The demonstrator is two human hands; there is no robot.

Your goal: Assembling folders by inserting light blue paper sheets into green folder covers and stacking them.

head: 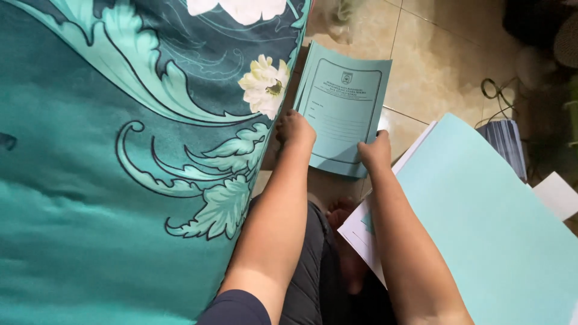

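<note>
Both hands are gripping a stack of teal booklets [343, 108] lying on the tiled floor [433, 66] — the left hand [295, 129] curled closed on its left edge beside the floral teal bedsheet [120, 150], the right hand [375, 150] pinching its lower right corner, near a large pale-teal sheet [481, 222].

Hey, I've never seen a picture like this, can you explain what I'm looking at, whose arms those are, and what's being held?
This is one picture from a camera worn on a person's head, looking down, so the two bare arms are that person's own. The left hand and right hand grip the lower corners of a stack of teal booklets with a printed cover, over a beige tiled floor. On the left hangs a teal flowered cloth. On the right lie a large pale teal sheet over white papers, and a darker paper stack beyond them.
</note>
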